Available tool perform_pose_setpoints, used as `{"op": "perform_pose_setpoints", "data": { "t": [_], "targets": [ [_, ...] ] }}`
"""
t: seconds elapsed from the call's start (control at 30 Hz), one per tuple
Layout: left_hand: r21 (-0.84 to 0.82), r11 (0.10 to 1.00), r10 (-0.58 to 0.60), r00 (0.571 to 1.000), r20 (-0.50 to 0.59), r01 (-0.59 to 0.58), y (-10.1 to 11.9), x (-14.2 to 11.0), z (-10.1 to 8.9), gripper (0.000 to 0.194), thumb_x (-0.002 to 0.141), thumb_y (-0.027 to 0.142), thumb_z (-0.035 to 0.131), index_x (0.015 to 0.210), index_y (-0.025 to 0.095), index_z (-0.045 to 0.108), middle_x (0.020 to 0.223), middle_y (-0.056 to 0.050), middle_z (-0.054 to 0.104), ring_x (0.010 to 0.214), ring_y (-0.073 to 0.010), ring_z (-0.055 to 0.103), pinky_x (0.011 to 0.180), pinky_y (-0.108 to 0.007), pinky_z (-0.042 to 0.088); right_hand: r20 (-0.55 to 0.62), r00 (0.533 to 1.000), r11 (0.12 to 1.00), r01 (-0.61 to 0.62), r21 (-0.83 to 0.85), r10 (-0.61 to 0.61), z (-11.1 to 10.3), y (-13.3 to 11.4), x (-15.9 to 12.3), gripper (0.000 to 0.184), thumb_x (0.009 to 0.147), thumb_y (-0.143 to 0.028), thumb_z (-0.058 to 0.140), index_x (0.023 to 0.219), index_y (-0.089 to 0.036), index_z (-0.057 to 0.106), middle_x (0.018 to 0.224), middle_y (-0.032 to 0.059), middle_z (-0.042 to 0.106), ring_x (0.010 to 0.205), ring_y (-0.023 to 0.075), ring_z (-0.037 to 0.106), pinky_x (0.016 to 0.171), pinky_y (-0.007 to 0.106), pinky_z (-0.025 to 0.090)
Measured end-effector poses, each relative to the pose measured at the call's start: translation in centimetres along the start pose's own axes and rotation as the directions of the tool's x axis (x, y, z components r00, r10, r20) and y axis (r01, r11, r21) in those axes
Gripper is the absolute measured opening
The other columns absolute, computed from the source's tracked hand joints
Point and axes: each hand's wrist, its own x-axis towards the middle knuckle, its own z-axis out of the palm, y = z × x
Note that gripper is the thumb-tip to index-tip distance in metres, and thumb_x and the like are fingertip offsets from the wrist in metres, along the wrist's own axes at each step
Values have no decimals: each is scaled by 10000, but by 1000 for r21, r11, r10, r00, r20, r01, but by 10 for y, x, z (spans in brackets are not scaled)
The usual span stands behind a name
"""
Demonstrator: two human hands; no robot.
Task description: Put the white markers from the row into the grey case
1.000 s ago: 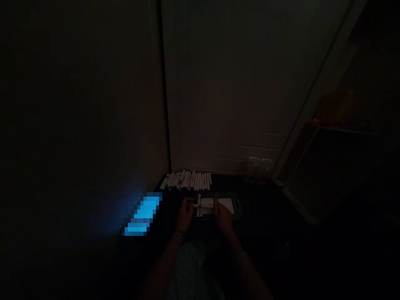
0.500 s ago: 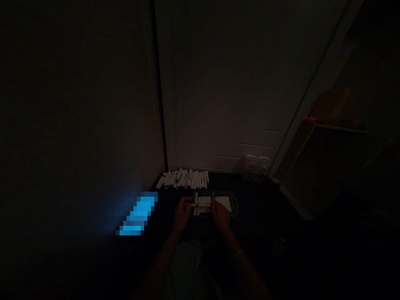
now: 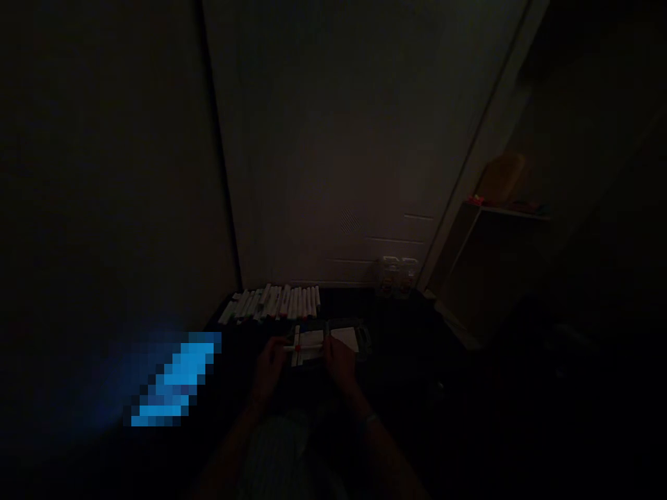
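In the dim light a white marker (image 3: 310, 346) with a red band lies level between my two hands. My left hand (image 3: 269, 366) pinches its left end, and the fingers of my right hand (image 3: 340, 362) close around the other end. Below it on the dark table is a clear plastic case (image 3: 366, 338) with white items inside; one or two white markers (image 3: 297, 335) stand crosswise at its left part. It is too dark to make out the case's contents exactly.
Behind the case, a row of several white markers (image 3: 276, 302) lies by the wall. Two clear packages (image 3: 397, 276) stand at the back right of the dark table (image 3: 406, 326). A glowing blue, pixelated screen (image 3: 182, 375) is at left. A shelf unit (image 3: 469, 250) rises at right.
The view has turned right, so everything appears shifted left. Both hands keep hold of the marker in much the same pose over the case.
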Motion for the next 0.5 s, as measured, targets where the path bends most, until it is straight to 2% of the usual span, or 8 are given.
{"op": "perform_pose_setpoints", "data": {
  "t": [0.1,0.3,0.5],
  "targets": [
    [29,1000,4,1000,25,-4,-3,2,-1,305,753,389,382,892,182,557,575,40,477,509,-119,446,468,-206,347,7,1000,1000,-15,-24,15,2,1,1,392,948,-304,207,839,-198,568,782,18,632,717,113,573,612,195,321],
    [153,987,44,997,60,-53,-9,6,-4,324,782,418,376,925,195,562,716,13,561,664,-148,522,587,-230,413,15,1000,998,-4,-58,5,2,2,3,409,949,-323,189,839,-201,564,794,14,635,715,112,577,610,197,336],
    [152,987,38,997,61,-47,-11,6,-4,329,773,434,402,935,203,570,792,6,592,706,-154,539,589,-224,418,25,1000,998,3,-61,-1,-3,1,3,417,950,-334,181,825,-211,559,776,-3,632,711,110,581,604,196,339]
  ]
}}
